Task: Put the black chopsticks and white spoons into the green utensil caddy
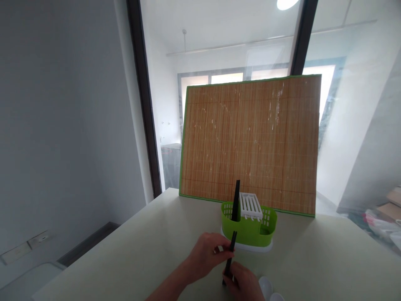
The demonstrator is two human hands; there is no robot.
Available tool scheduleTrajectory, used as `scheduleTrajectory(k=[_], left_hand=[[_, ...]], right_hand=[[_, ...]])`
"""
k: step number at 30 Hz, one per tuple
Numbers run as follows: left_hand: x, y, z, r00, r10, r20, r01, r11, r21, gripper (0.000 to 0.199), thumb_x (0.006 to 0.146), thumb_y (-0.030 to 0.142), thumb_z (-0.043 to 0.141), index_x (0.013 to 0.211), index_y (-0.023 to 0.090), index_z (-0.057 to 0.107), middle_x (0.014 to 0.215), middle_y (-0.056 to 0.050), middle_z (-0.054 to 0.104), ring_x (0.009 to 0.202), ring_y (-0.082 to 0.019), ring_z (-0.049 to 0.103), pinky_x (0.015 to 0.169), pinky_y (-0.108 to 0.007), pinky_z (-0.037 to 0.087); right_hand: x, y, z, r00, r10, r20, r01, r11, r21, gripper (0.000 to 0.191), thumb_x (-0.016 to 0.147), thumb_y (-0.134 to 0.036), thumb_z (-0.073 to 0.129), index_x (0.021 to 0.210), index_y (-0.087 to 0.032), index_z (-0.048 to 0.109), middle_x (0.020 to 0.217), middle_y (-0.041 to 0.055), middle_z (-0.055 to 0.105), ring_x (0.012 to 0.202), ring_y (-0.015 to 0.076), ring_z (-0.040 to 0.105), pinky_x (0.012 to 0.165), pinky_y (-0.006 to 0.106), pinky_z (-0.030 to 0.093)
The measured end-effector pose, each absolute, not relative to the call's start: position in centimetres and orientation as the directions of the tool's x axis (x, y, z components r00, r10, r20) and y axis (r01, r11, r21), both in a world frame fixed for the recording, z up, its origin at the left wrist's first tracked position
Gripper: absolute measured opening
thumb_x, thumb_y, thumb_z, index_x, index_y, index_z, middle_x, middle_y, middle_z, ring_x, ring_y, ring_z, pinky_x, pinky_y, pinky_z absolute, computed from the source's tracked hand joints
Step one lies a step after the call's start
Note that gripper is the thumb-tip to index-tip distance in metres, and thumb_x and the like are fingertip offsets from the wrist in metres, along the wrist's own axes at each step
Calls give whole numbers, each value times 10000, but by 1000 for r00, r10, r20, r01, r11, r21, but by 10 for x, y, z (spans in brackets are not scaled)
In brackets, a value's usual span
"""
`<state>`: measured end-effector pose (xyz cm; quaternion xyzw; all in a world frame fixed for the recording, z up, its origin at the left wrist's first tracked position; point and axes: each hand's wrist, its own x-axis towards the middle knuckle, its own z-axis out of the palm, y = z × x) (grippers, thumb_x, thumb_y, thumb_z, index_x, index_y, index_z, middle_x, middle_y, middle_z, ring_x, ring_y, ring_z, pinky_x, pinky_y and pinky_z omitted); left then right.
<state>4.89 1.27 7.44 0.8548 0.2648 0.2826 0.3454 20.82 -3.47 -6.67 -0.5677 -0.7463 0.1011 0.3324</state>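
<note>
Between my two hands is a pair of black chopsticks [229, 264], held slanting above the table. My left hand [210, 254] pinches them near the upper end. Lower down, my right hand [243, 282] is closed around their other end. Just beyond stands a green utensil caddy [247, 231] on a white base, with a white slatted rack [250, 205] on its middle. More black chopsticks [236, 200] stand upright in its left compartment. Close to my right hand lie white spoons [265, 286], partly cut off by the lower edge.
A bamboo mat [250, 144] with green edging stands upright at the back of the white table [140, 246]. Behind it is a glass partition with dark frames [145, 100]. A grey wall [69, 104] rises at the left, and bagged items and boxes [388, 213] sit at the far right.
</note>
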Motion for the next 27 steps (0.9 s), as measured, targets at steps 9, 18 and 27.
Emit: scheduleTrajectory(k=[9,18,27], left_hand=[[47,57,150,547,651,526,121,-683,720,287,788,412,608,886,164,713,823,-27,711,677,-132,616,607,-218,498],[97,145,145,527,640,559,178,-726,664,320,769,410,614,913,141,710,832,-41,721,761,-166,649,686,-260,511],[128,189,89,543,692,476,279,-683,675,274,736,364,636,807,111,714,729,-48,703,705,-171,636,656,-269,490]], right_hand=[[220,-31,-69,9,877,481,732,322,-600,290,874,-305,435,1116,-211,563,749,-10,662,508,140,591,536,231,474],[215,-32,-67,-61,818,572,807,377,-454,245,851,-231,449,1059,-234,578,770,-23,668,556,127,621,555,191,484],[202,-29,-81,-110,815,569,831,389,-397,239,798,-200,425,963,-266,585,750,-39,646,560,121,610,526,190,441]])
